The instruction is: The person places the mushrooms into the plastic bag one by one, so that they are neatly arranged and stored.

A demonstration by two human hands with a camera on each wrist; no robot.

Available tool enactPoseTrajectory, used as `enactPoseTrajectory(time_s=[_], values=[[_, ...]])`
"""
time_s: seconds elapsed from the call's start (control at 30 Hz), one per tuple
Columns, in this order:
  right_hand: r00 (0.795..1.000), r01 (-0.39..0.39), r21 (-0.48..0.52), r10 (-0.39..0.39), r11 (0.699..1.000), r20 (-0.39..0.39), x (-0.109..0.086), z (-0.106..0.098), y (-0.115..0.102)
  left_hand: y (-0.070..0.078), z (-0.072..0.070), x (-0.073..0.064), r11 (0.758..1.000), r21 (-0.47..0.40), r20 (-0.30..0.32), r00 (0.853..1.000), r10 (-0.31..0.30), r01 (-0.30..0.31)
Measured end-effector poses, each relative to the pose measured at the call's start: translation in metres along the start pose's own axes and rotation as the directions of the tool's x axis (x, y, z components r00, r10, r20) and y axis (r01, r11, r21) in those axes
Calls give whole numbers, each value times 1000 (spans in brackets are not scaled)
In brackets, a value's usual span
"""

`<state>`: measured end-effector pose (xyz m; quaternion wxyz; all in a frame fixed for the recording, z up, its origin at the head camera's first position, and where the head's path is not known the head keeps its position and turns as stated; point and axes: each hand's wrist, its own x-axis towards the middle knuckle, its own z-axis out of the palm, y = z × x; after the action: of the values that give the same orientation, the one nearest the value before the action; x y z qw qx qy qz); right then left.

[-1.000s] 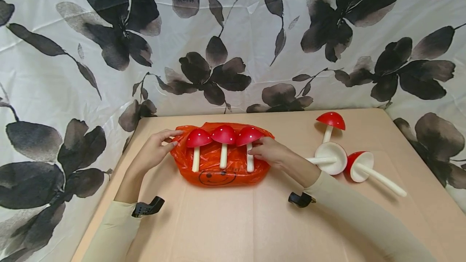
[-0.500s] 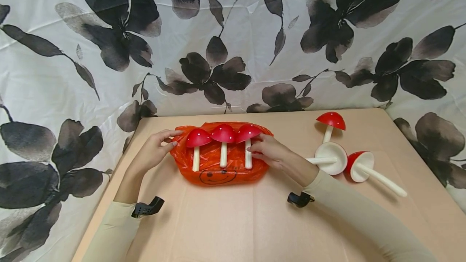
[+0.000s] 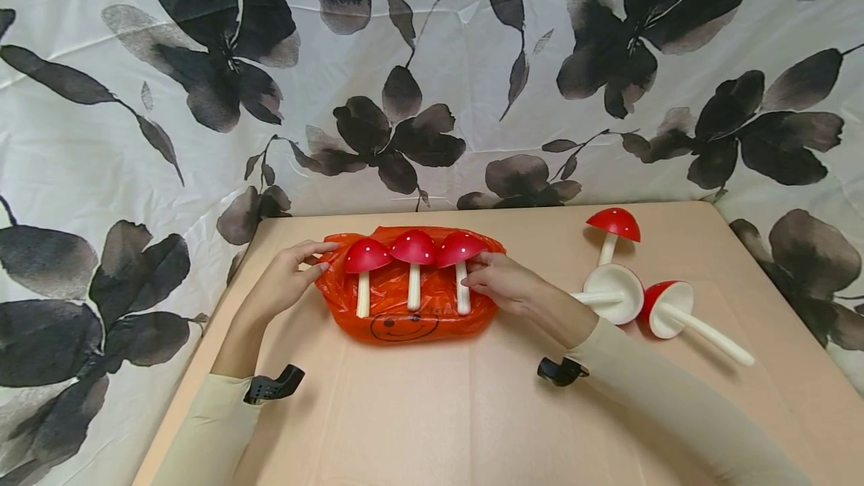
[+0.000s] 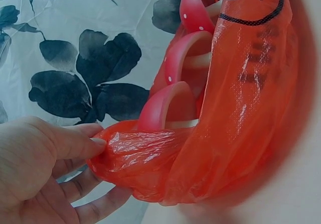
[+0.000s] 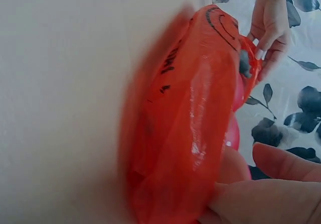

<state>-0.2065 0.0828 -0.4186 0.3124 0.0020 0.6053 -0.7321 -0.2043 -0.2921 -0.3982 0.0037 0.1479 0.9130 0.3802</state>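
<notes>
An orange-red plastic bag (image 3: 405, 330) with a printed smiling face lies on the table, bunched low and wide. Three toy mushrooms (image 3: 414, 248) with red white-dotted caps and pale stems lie in a row within it. My left hand (image 3: 286, 276) pinches the bag's left rim between thumb and fingers, as the left wrist view shows closely. At the bag's right end, my right hand (image 3: 506, 282) holds the rightmost mushroom (image 3: 463, 297) by its stem just below the cap. In the right wrist view the bag's side (image 5: 185, 133) hides those fingertips.
To the right, three more red-capped mushrooms lie on the table (image 3: 432, 411): one at the back (image 3: 613, 225), one with its pale underside showing (image 3: 624, 295), one pointing toward the front right (image 3: 702, 328). A floral cloth (image 3: 472, 81) hangs behind.
The rightmost mushroom has shifted slightly left, then its stem a touch back right. My right fingers have eased from over its stem to its right side. My left hand has stayed put.
</notes>
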Motion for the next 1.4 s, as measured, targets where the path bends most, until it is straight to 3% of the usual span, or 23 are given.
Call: enactPoseTrajectory(time_s=[0.23, 0.57, 0.87, 1.07, 1.4], values=[[999, -20, -151, 24, 988, 24, -19, -7, -10, 0, -1, -2, 1000, 6, 1, 1000, 7, -7], [999, -24, -373, 35, 928, 25, -47, -26, -22, 0, -3, -2, 1000, 11, 2, 1000, 15, -15], [1000, -20, -451, 15, 893, -14, -66, -54, -36, 0, -3, -2, 1000, 20, 9, 1000, 2, -2], [1000, -7, -487, -4, 873, -20, -80, -72, -41, 0, -4, -1, 1000, -19, 25, 1000, -13, 14], [997, 35, -544, -67, 838, -39, -106, -95, -50, -2, -5, 2, 1000, -10, 30, 1000, -1, 1]])
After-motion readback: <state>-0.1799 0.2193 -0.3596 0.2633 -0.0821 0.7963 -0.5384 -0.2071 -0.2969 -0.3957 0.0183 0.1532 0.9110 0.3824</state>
